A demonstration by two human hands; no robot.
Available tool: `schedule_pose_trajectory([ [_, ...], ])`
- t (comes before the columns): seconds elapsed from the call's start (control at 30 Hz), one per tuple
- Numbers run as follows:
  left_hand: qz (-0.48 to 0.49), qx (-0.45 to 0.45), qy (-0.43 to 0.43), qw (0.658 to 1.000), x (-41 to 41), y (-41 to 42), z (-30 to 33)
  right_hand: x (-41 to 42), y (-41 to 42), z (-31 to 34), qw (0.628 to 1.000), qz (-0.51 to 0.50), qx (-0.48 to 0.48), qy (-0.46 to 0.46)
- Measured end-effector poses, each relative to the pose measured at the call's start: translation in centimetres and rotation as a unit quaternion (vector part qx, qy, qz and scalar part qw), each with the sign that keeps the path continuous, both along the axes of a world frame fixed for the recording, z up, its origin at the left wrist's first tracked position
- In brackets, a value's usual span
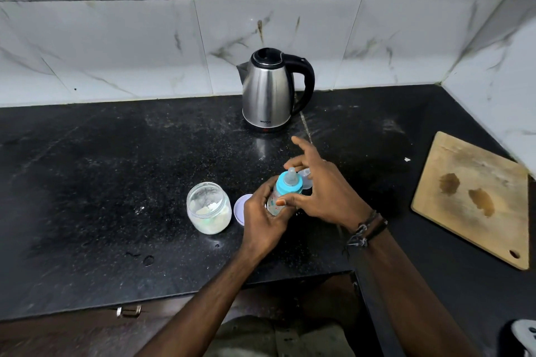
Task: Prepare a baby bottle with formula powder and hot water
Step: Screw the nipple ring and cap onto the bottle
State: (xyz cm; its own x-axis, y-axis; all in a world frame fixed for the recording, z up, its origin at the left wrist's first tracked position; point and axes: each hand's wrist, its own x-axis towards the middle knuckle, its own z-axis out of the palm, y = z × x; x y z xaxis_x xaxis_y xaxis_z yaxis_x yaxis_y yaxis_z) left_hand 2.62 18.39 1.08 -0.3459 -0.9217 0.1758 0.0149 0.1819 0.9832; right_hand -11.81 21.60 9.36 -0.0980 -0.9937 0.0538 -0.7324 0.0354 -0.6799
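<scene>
Baby bottle (282, 193) stands near-upright, teat tilted rightward.

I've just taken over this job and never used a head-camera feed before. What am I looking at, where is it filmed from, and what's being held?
There is no machine here, just a person's two bare hands. The single picture comes from a camera on their head, looking down at a black countertop. The left hand grips a baby bottle by its body. The right hand pinches the bottle just under its blue teat collar, other fingers spread. On the counter stand an open jar of white powder, its lid, a steel electric kettle and, at right, a wooden chopping board.
</scene>
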Motion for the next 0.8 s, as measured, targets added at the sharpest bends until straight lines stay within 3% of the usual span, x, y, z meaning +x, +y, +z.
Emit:
schedule_pose_trajectory([
  [0.2,-0.004,-0.005,-0.007,1.0,-0.2,0.0,0.4,-0.6,0.2,0.1,0.996,0.011,-0.02,-0.087],
  [0.5,0.005,0.005,0.02,1.0,-0.2,-0.1,0.8,0.1,-0.3,0.1,0.996,-0.042,-0.045,-0.064],
  [0.7,0.005,0.001,0.003,1.0,-0.1,-0.1,0.5,1.0,0.2,0.8,0.983,-0.097,-0.017,0.154],
  [0.8,0.007,0.002,0.002,1.0,-0.2,-0.3,0.4,0.2,0.2,0.6,0.995,-0.07,0.027,0.069],
])
